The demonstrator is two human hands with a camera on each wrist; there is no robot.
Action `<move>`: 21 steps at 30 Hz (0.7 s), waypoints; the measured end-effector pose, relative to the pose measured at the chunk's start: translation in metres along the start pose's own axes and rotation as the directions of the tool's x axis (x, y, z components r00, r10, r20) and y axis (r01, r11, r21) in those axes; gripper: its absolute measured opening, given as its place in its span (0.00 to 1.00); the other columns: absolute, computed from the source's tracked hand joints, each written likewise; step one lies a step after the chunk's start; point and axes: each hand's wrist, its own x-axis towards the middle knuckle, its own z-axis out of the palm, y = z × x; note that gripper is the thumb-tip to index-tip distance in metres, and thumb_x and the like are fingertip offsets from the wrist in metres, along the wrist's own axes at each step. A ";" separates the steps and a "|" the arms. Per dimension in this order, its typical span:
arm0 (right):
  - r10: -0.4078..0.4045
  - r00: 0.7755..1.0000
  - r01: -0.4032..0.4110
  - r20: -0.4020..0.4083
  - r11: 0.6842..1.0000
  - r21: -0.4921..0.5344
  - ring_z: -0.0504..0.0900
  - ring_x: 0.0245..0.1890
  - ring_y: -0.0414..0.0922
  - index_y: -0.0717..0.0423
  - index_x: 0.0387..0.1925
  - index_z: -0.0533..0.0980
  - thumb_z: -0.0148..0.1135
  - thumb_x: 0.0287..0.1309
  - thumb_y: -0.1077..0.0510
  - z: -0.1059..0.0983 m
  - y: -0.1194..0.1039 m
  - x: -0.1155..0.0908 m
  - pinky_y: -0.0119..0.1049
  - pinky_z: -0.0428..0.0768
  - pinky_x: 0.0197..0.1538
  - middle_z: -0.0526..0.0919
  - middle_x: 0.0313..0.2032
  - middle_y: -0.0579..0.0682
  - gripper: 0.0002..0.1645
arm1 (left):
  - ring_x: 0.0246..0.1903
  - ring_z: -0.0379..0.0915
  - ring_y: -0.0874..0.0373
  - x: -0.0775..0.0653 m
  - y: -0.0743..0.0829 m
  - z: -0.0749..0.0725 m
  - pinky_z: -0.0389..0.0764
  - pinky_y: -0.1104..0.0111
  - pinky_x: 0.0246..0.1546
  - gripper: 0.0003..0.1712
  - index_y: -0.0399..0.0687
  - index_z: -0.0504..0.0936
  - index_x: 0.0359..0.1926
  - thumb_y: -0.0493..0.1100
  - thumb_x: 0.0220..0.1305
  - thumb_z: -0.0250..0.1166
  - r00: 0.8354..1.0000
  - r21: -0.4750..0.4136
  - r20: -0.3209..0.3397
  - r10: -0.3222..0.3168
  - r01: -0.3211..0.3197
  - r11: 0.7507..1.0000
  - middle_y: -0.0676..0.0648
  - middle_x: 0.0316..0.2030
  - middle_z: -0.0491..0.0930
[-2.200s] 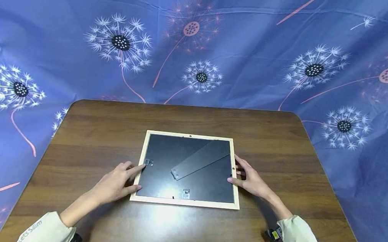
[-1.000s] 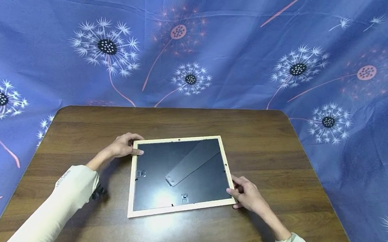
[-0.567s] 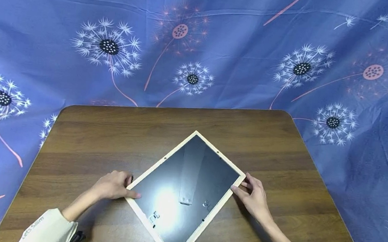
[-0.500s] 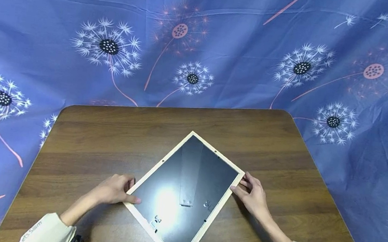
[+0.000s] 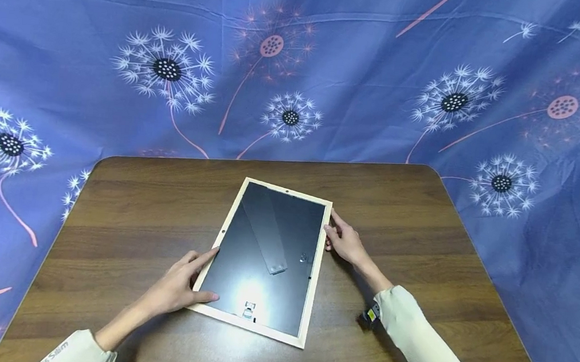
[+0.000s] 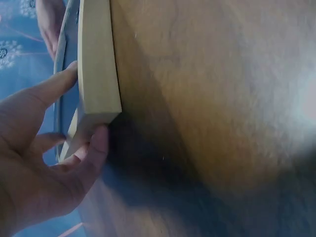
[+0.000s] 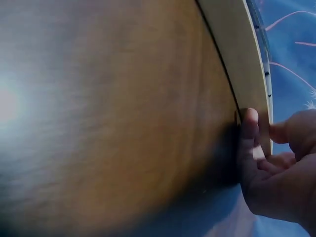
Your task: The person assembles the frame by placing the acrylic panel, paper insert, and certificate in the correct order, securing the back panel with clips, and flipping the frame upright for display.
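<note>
A picture frame (image 5: pixel 315 275) with a pale wooden border lies back side up on the table, slightly turned. Its black backing board (image 5: pixel 297 222) carries a folded easel leg (image 5: pixel 265 230) and small metal hangers (image 5: pixel 249 310). My left hand (image 5: pixel 174 286) grips the near-left corner, thumb on the near side and forefinger on the left side. My right hand (image 5: pixel 348 243) holds the right side near the far corner, thumb on top and other fingers along the outer edge. In the right wrist view, the right fingers (image 7: pixel 249 128) lie against the wooden rim (image 7: pixel 242 64). The frame's front is hidden.
The brown wooden table (image 5: pixel 420 227) has rounded far corners. Behind it hangs a blue cloth (image 5: pixel 363 49) printed with dandelions. Light glares off the backing board. A small black device (image 5: pixel 368 317) sits under the right wrist.
The picture frame has turned from lying wide, through a diagonal, to standing lengthwise away from me. My right hand has moved leftward and farther away; my left hand has shifted to the near-left corner.
</note>
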 end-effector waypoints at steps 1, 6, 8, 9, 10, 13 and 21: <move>-0.008 1.000 0.008 0.022 1.000 -0.011 0.77 0.21 0.37 0.56 0.73 0.51 0.52 0.68 0.54 0.000 -0.002 0.004 0.31 0.76 0.35 0.78 0.25 0.51 0.37 | 0.26 0.62 0.65 0.000 0.001 0.002 0.67 0.76 0.24 0.54 0.46 0.63 0.69 0.53 0.42 0.78 1.000 -0.007 0.000 -0.006 0.006 1.000 0.50 0.38 0.68; -0.072 0.989 0.072 0.132 0.997 0.008 0.73 0.32 0.41 0.62 0.72 0.49 0.61 0.61 0.56 0.001 -0.008 0.003 0.30 0.72 0.38 0.73 0.34 0.52 0.46 | 0.26 0.61 0.64 -0.002 0.004 0.007 0.66 0.76 0.24 0.56 0.47 0.62 0.70 0.54 0.40 0.79 0.999 -0.022 -0.028 -0.021 0.020 1.000 0.50 0.37 0.67; -0.121 0.979 0.116 0.165 0.992 0.038 0.74 0.36 0.45 0.65 0.71 0.50 0.65 0.57 0.59 0.001 -0.004 -0.004 0.28 0.74 0.39 0.72 0.38 0.56 0.48 | 0.26 0.63 0.64 -0.003 0.004 0.008 0.68 0.76 0.25 0.59 0.47 0.60 0.70 0.54 0.38 0.79 0.999 -0.030 -0.041 -0.028 0.027 0.999 0.50 0.38 0.68; -0.148 0.973 0.141 0.176 0.989 0.052 0.73 0.37 0.46 0.67 0.71 0.50 0.66 0.56 0.60 0.001 -0.002 -0.008 0.27 0.74 0.39 0.71 0.40 0.58 0.48 | 0.27 0.65 0.65 -0.003 0.004 0.009 0.69 0.76 0.26 0.60 0.46 0.60 0.71 0.55 0.37 0.79 0.999 -0.036 -0.044 -0.030 0.028 0.999 0.49 0.38 0.68; -0.168 0.969 0.160 0.180 0.985 0.059 0.73 0.39 0.47 0.67 0.70 0.51 0.67 0.55 0.61 0.001 0.000 -0.011 0.27 0.74 0.39 0.70 0.41 0.59 0.48 | 0.27 0.66 0.65 -0.003 0.003 0.009 0.70 0.75 0.27 0.61 0.44 0.59 0.71 0.55 0.37 0.80 0.999 -0.042 -0.048 -0.026 0.024 0.999 0.49 0.39 0.69; -0.229 0.956 0.212 0.182 0.972 0.104 0.71 0.39 0.52 0.70 0.70 0.51 0.70 0.50 0.65 0.002 0.007 -0.018 0.31 0.73 0.37 0.69 0.42 0.63 0.51 | 0.27 0.67 0.66 -0.001 0.000 0.009 0.71 0.75 0.27 0.62 0.43 0.59 0.71 0.55 0.35 0.80 0.999 -0.060 -0.054 -0.008 0.004 0.998 0.49 0.39 0.69; -0.255 0.948 0.234 0.189 0.964 0.126 0.69 0.39 0.52 0.72 0.69 0.50 0.72 0.46 0.66 0.000 0.008 -0.021 0.33 0.73 0.38 0.68 0.41 0.63 0.54 | 0.25 0.64 0.63 0.007 -0.012 0.005 0.69 0.76 0.24 0.55 0.39 0.66 0.67 0.51 0.36 0.80 0.990 -0.087 -0.076 0.115 -0.122 0.989 0.48 0.35 0.69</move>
